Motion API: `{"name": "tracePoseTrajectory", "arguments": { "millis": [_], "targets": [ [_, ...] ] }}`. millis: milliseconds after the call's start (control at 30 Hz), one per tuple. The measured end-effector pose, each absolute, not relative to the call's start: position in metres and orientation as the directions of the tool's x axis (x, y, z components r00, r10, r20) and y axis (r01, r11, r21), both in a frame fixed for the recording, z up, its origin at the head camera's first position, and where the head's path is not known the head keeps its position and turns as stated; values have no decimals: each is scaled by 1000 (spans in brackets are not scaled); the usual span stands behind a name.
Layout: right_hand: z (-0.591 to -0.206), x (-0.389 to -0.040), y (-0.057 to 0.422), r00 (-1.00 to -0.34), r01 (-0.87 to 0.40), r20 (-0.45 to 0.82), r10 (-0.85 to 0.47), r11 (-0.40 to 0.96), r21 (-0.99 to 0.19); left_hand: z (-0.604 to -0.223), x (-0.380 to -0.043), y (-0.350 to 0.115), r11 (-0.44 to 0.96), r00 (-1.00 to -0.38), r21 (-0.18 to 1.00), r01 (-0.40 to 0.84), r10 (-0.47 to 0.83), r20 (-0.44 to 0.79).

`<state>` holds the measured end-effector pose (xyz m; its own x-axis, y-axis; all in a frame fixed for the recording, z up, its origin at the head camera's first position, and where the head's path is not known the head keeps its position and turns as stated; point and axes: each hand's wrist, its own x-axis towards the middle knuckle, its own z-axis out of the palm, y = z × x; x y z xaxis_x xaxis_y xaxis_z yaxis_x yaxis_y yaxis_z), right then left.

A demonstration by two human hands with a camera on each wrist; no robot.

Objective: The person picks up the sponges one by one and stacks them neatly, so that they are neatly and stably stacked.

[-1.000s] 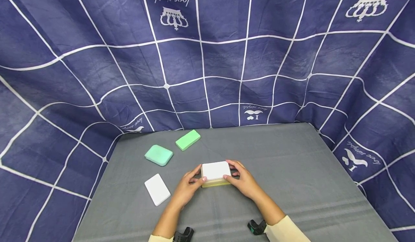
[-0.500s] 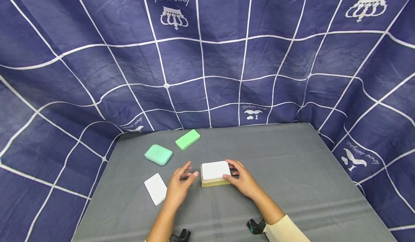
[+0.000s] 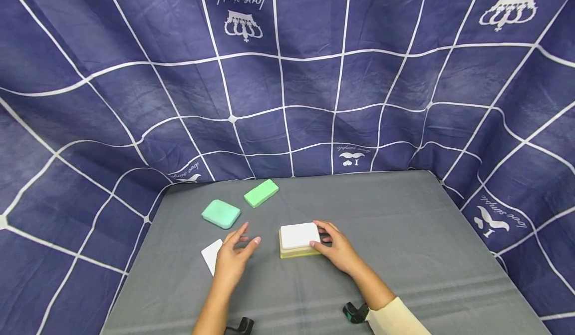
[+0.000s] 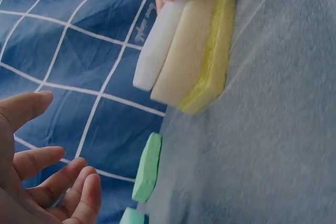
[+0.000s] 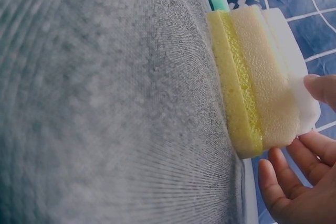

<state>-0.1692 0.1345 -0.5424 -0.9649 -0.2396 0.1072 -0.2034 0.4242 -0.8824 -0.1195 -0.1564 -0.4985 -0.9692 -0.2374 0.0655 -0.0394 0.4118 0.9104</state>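
In the middle of the grey table stands a stack of sponges: a yellow sponge at the bottom, a beige sponge on it, and a white sponge on top. My right hand holds the white sponge at its right end, thumb at the near corner and index finger at the far corner. Left of the stack my left hand hovers with nothing in it, its fingers relaxed and apart. It partly covers a second white sponge that lies flat on the table.
A teal rounded sponge lies at the back left. Beside it, nearer the back edge, is a bright green block. A blue curtain with white grid lines encloses the back and sides of the grey table.
My left hand has let go of the stack's left side and moved left, over the flat white sponge. My right hand and the stack have stayed in place.
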Motion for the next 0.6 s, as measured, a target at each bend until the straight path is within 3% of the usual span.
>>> {"name": "tracePoseTrajectory", "arguments": {
  "millis": [600],
  "targets": [
    [-542,-169,135,-966,-190,87,-245,436,-880,-496,-112,-204,451,-951,883,-129,-310,20]
  ]
}}
